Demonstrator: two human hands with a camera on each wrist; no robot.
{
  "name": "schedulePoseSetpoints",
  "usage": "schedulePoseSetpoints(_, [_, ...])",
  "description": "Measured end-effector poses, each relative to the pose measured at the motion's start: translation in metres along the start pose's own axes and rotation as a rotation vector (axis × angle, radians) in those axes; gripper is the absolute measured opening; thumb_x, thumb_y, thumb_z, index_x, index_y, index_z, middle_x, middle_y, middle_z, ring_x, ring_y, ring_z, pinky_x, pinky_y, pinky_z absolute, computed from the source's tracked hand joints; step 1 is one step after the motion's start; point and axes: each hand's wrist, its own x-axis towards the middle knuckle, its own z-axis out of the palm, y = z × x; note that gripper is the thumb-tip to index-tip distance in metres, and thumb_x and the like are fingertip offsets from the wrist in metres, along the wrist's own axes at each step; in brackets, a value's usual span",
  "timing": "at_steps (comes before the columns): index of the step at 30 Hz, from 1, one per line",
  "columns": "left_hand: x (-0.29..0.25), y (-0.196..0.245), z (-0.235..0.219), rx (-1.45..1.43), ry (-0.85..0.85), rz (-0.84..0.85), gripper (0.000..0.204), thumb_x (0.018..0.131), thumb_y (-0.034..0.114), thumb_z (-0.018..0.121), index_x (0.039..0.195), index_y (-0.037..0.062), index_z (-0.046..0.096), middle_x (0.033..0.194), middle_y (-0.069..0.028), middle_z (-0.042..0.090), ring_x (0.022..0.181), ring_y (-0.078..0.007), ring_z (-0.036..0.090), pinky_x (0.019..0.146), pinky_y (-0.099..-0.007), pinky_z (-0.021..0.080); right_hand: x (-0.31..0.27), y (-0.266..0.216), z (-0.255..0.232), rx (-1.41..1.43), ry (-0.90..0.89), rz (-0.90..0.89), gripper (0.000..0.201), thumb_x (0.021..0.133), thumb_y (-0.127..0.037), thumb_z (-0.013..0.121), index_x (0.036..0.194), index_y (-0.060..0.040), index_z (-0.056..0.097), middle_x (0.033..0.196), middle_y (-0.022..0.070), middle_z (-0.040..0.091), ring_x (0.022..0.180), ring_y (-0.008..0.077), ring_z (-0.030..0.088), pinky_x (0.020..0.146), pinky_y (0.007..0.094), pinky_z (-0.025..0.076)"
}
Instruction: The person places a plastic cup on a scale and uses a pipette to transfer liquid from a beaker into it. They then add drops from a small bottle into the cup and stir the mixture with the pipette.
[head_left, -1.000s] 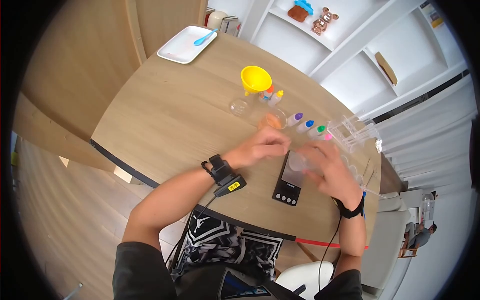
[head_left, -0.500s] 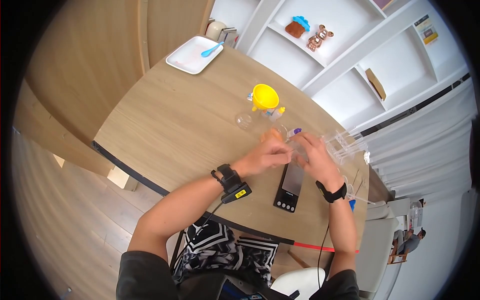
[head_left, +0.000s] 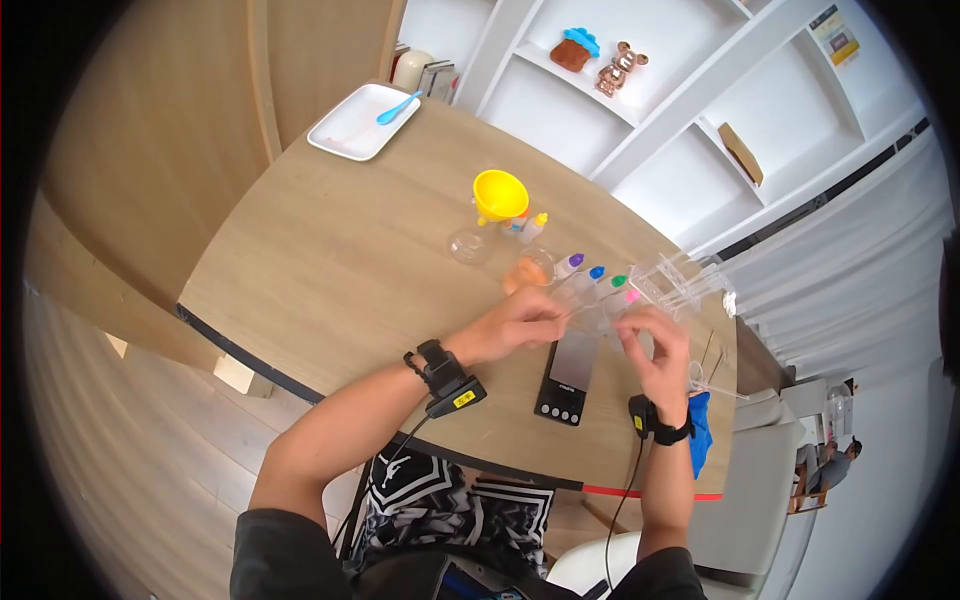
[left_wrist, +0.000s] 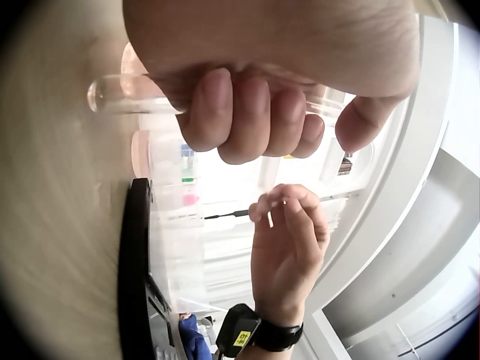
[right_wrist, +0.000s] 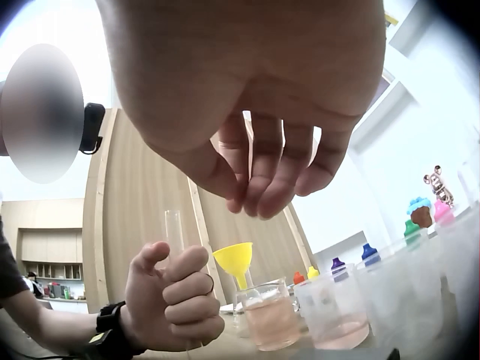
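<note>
My left hand (head_left: 525,318) wraps its fingers round a clear test tube (right_wrist: 174,229). In the left wrist view the tube's rounded end (left_wrist: 124,94) sticks out from the fist. My right hand (head_left: 655,345) hovers to the right of the scale, its fingers loosely bent toward the thumb and nothing visible between them. Below and between the hands lies a black digital scale (head_left: 565,385) with a bare metal plate. Clear plastic cups (right_wrist: 405,289) stand beyond it, and one cup (right_wrist: 341,330) holds a little pink liquid. A glass beaker (right_wrist: 271,322) of pink-orange liquid stands beside them.
A yellow funnel (head_left: 500,195) sits in a clear flask (head_left: 468,246). Dropper bottles with coloured caps (head_left: 597,272) line the far side, near a clear rack (head_left: 675,280). A white tray (head_left: 345,150) bears a blue spoon (head_left: 398,108). A blue cloth (head_left: 702,435) lies at right.
The right hand has moved from over the scale, past the left hand's fingertips, and back to the right. The round clear cup seen over the scale is no longer there. The left hand keeps its grip.
</note>
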Motion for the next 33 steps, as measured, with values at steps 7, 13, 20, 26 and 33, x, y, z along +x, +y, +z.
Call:
schedulePoseSetpoints(7, [-0.001, -0.002, 0.003, 0.027, -0.049, -0.066, 0.027, 0.098, 0.029, 0.06, 0.082, 0.0087, 0.052, 0.075, 0.0062, 0.04, 0.07, -0.006, 0.038, 0.061, -0.0261, 0.029, -0.045, 0.026, 0.008, 0.323, 0.007, 0.107, 0.02, 0.085, 0.01, 0.07, 0.1, -0.0017, 0.077, 0.088, 0.0066, 0.071, 0.075, 0.0156, 0.061, 0.07, 0.0288, 0.048])
schedulePoseSetpoints(13, [0.001, -0.01, 0.028, 0.139, -0.142, -0.131, 0.026, 0.101, 0.027, 0.057, 0.088, 0.0039, 0.054, 0.078, 0.0027, 0.045, 0.075, -0.0094, 0.041, 0.067, -0.028, 0.034, -0.046, 0.0, 0.0, 0.42, -0.08, 0.083, 0.037, 0.088, 0.001, 0.077, 0.124, -0.0058, 0.074, 0.103, 0.007, 0.066, 0.084, 0.0163, 0.06, 0.075, 0.0294, 0.049])
schedulePoseSetpoints(20, [0.008, 0.0, 0.051, 0.19, -0.299, -0.236, 0.036, 0.106, 0.028, 0.055, 0.129, 0.0002, 0.058, 0.099, -0.0043, 0.058, 0.09, -0.0166, 0.053, 0.082, -0.0328, 0.045, -0.058, -0.001, 0.014, 0.4, -0.124, -0.039, 0.038, 0.09, -0.015, 0.082, 0.126, -0.008, 0.073, 0.112, 0.0101, 0.058, 0.094, 0.0219, 0.06, 0.081, 0.0324, 0.051])
schedulePoseSetpoints(26, [0.007, 0.016, 0.045, 0.341, -0.108, -0.051, 0.043, 0.105, 0.036, 0.055, 0.128, -0.0013, 0.06, 0.119, -0.0112, 0.062, 0.108, -0.0226, 0.06, 0.099, -0.0381, 0.046, -0.06, 0.013, 0.009, 0.658, 0.174, -0.073, 0.021, 0.104, -0.016, 0.066, 0.118, -0.002, 0.063, 0.115, 0.0107, 0.061, 0.103, 0.0211, 0.062, 0.098, 0.0379, 0.048])
schedulePoseSetpoints(33, [0.0, 0.048, 0.01, 0.61, 0.342, 0.056, 0.038, 0.097, 0.014, 0.059, 0.132, -0.0016, 0.059, 0.134, -0.0129, 0.06, 0.132, -0.0259, 0.056, 0.112, -0.0433, 0.043, -0.068, 0.045, 0.0, 0.935, 0.456, 0.082, 0.023, 0.114, -0.024, 0.047, 0.117, -0.0038, 0.057, 0.105, 0.0082, 0.066, 0.1, 0.0165, 0.064, 0.093, 0.0337, 0.048])
